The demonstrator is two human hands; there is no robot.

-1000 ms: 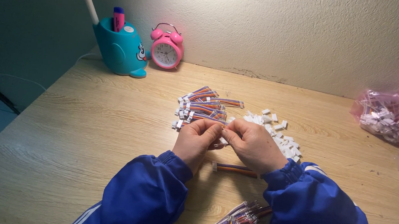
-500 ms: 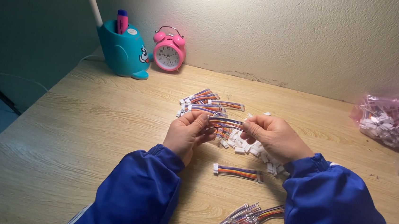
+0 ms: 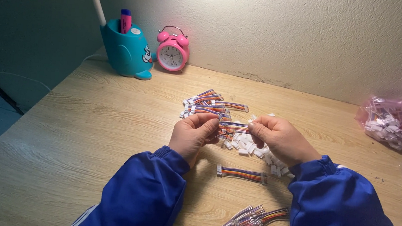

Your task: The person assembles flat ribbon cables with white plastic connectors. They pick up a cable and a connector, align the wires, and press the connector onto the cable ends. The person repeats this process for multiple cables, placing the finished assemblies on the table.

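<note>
Above the wooden desk, the left hand and right hand pinch opposite ends of 1 rainbow ribbon cable stretched between them.

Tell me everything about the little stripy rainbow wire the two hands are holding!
The short flat ribbon cable of thin multicoloured wires is stretched level between the left hand and the right hand, each pinching one end. It looks like soft plastic-coated wire in orange, red, blue and purple stripes. Its ends are hidden by the fingertips, so any plugs there cannot be seen. It is lifted above the light wooden table, over a scatter of small white plastic connectors.
</note>
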